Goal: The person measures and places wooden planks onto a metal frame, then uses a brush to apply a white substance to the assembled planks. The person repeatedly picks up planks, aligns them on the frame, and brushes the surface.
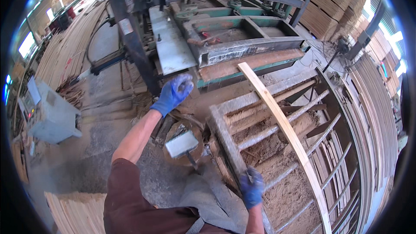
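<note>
My left hand [174,94], in a blue glove, is raised in the air near the front edge of a grey metal plate [172,43] on the machine. Its fingers are curved with the thumb apart, and nothing shows in them. My right hand [252,188], also blue-gloved, is closed low down at the near-left rail of a metal frame [232,141]. A small greyish bit shows at its fingertips, too small to name. Across the frame's round bars, right of my right hand, lies a long pale wood strip [288,130].
Sawdust [286,190] lies beneath the bars. A wood stump [194,151] topped by a pale block stands between my arms. The green and grey machine [247,47] is ahead. A control cabinet [54,117] stands left; stacked boards [372,117] line the right.
</note>
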Tool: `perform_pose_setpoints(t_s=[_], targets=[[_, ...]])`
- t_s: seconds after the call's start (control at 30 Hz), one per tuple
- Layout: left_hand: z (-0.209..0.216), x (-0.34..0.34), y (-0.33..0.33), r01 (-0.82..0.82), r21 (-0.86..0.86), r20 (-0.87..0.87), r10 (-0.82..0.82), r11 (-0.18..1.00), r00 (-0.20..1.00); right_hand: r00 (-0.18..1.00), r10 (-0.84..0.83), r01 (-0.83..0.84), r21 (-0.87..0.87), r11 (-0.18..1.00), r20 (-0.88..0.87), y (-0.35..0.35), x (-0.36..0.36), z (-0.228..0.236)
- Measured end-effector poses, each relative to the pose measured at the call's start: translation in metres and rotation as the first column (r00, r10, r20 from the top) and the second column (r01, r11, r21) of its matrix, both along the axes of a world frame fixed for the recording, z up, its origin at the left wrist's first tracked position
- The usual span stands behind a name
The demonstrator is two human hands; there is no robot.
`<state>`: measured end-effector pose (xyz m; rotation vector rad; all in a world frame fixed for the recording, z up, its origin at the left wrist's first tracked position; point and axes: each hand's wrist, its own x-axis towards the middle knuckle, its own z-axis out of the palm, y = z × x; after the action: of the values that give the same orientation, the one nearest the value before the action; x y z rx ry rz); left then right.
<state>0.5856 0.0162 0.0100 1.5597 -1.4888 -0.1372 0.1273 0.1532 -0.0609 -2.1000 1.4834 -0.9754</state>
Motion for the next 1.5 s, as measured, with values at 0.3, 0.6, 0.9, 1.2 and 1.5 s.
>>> perform_pose_setpoints(t_s=[0.3, 0.6, 0.9, 1.2, 1.5], targets=[[0.047, 0.118, -0.27, -0.191, 0.222, 0.474, 0.065, 0.956, 0.878, 0.95, 0.06, -0.026, 0.114, 0.993, -0.305, -0.07, 0.068, -0.018], [0.014, 0.148, -0.399, -0.23, 0.432, 0.624, -0.105, 0.872, 0.774, 0.953, 0.09, 0.031, 0.392, 0.919, -0.288, -0.087, 0.069, -0.011], [-0.029, 0.159, -0.452, -0.079, 0.467, 0.55, -0.22, 0.881, 0.806, 0.971, 0.085, 0.062, 0.578, 0.814, -0.224, -0.112, 0.068, -0.001], [-0.051, 0.165, -0.477, -0.169, 0.407, 0.624, -0.138, 0.898, 0.769, 0.99, -0.028, 0.092, 0.479, 0.873, -0.138, -0.12, 0.076, 0.018], [0.088, 0.01, -0.377, 0.535, -0.04, -0.849, -0.311, 0.844, 0.427, 0.993, 0.066, -0.01, 0.496, 0.868, -0.095, -0.111, 0.055, -0.007]])
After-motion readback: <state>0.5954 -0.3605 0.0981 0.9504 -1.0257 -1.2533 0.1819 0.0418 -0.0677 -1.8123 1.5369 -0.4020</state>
